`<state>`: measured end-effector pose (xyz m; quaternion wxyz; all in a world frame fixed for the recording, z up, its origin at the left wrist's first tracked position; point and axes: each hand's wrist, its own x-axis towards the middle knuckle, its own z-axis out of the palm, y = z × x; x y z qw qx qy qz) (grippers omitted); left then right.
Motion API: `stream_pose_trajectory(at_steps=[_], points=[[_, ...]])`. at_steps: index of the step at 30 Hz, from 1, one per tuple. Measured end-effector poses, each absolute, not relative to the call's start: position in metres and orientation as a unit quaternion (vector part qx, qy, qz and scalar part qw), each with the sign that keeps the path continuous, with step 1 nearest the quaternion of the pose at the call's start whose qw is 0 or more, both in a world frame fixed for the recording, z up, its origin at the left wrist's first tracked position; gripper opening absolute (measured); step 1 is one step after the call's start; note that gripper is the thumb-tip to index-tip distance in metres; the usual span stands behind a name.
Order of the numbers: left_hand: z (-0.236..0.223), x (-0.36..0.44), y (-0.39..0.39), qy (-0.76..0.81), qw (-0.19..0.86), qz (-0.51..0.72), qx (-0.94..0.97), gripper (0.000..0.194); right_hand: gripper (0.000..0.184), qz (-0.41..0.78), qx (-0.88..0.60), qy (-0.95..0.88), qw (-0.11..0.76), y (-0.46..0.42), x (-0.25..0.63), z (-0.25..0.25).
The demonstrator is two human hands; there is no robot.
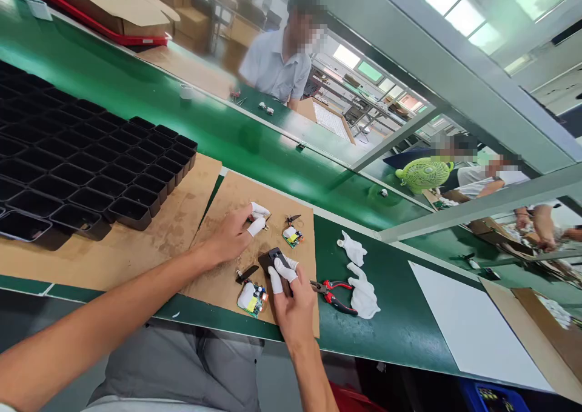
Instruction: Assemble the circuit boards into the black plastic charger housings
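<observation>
My right hand (293, 297), with white finger cots, grips a small black plastic case (269, 257) over the cardboard sheet (295, 203). My left hand (234, 233), also in finger cots, is closed beyond it, at a small dark part with a thin tip that its fingers mostly hide. Nearest me lies a green circuit board (253, 299) with a white wrapped piece and yellow label; a black blade-like part (248, 273) is beside it. A similar circuit board (292, 236) sits farther back. Red-and-black pliers (335, 295) lie right of my right hand.
Rows of open black boxes (97, 182) fill the left side. White cloth-like pieces (364, 292) lie by the pliers, and a white sheet (482, 327) is farther right. A slanted metal frame (409, 215) crosses beyond the green belt (254, 151). People sit across it near a green fan (425, 174).
</observation>
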<state>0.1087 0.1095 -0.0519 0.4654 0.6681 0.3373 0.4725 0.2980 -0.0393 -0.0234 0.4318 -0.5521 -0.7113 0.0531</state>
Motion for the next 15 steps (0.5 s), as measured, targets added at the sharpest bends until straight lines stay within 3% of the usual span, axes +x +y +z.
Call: stream_pose_trajectory(at_steps=[7,15], points=[[-0.0478,0.1074,0.1028,0.254,0.53,0.396,0.706,0.019,0.026,0.089,-0.568,-0.7,0.423,-0.035,0.3013,-0.0292],[-0.0467,0.1038,0.1069,0.148,0.59,0.309,0.731,0.027,0.027,0.118,-0.574,-0.687,0.429,-0.0359,0.3057,-0.0318]])
